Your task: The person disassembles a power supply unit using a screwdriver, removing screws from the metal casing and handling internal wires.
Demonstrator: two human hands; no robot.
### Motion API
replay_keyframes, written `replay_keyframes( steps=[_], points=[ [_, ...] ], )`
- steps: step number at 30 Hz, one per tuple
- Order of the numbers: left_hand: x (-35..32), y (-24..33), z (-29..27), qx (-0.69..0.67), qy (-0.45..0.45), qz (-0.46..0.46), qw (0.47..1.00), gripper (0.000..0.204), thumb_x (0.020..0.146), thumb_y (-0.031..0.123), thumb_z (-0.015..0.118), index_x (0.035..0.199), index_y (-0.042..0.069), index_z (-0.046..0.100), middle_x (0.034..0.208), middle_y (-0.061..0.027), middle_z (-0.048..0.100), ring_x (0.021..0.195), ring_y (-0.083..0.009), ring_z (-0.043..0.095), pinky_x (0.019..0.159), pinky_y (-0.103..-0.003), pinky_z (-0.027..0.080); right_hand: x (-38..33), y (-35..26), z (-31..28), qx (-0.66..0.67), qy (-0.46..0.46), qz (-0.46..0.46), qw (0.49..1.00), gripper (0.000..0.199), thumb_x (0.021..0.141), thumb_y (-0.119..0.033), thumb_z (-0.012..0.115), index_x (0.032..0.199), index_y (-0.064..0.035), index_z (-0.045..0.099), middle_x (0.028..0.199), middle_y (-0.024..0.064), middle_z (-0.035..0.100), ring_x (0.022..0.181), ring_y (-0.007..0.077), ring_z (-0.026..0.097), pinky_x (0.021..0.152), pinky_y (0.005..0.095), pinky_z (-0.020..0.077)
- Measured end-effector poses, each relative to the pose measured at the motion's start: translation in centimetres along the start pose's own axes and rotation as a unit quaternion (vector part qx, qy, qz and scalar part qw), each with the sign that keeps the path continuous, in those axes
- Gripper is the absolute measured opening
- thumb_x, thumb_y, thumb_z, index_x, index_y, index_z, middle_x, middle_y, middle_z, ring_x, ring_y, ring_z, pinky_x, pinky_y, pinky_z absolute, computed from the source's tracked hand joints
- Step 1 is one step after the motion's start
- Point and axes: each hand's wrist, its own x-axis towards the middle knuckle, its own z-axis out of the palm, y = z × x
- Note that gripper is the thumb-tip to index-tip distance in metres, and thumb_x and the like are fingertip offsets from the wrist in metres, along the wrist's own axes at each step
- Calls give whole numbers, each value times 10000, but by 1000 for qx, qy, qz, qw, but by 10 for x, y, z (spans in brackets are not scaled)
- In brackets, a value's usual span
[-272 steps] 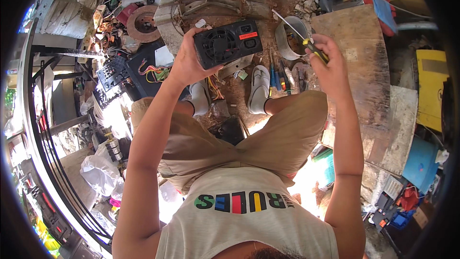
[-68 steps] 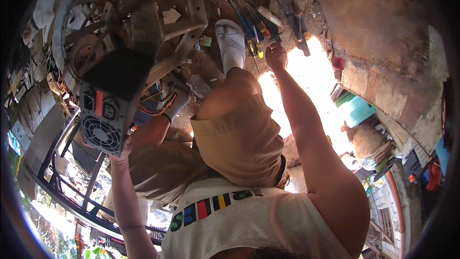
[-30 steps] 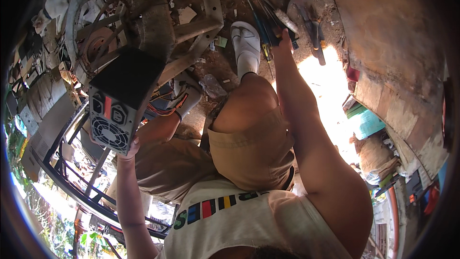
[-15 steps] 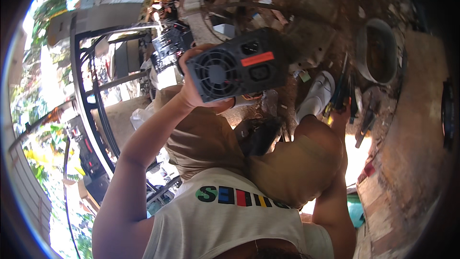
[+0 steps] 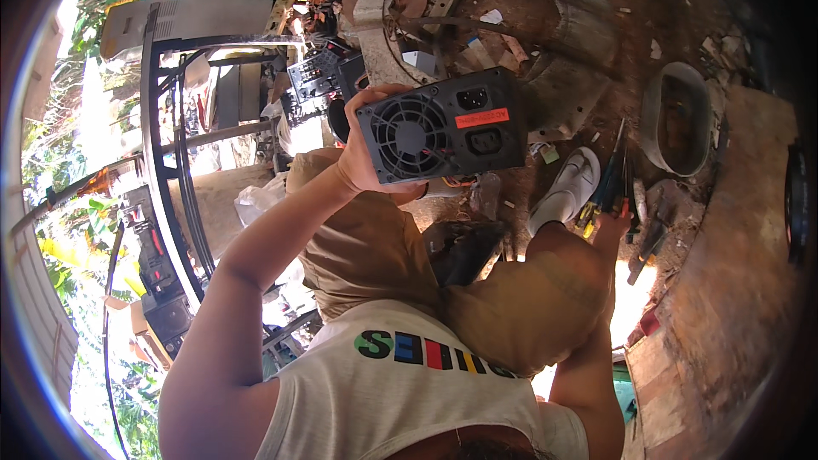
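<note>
Dirt [image 5: 630,60] lies open beyond the tools [image 5: 609,183], but the right knee [image 5: 555,249] obstructs this side.

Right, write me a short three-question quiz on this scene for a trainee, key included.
1. Which hand holds the black power supply?
2. True or false: the right hand is touching the fan grille.
3. Fill in the blank: between the two sockets on the casing sits a ____ label.

Key:
1. The left hand.
2. False; it is low down, by the hand tools.
3. Red.
</note>
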Motion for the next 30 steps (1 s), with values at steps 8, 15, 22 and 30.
replay_keyframes(
  steps=[8,15,22,30],
  points=[
    [-22,-1,-5,26,25,-12,999,1131,593,253,955,1371,28,165,1351,-270,493,1232,-353,591,1034,-450,478,-150,-20,-20,-171,-51,-2,984,310,1011,-446,583,863,-181,643,615,-62,418,512,76,382,476,238,350],
    [-5,1,-8,66,10,26,997,1121,626,248,914,1418,-3,161,1348,-250,485,1202,-358,577,1068,-436,431,-386,-177,-30,-327,-351,-326,814,350,1032,-381,592,1187,-72,652,759,-57,508,612,32,421,533,190,335],
    [-5,4,2,54,85,48,994,1191,572,317,963,1476,6,252,1403,-230,470,1266,-381,542,1066,-439,446,-623,-182,35,-497,-418,-527,548,328,1027,-254,605,1243,-11,644,1056,37,717,730,51,560,622,201,435],
    [-3,13,5,51,110,9,993,1002,583,356,920,1377,10,415,1276,-222,537,1181,-429,552,1029,-464,457,-732,-108,119,-640,-329,-680,139,331,924,-284,684,1101,-10,736,1010,185,740,916,341,710,831,388,545]
  ],
)
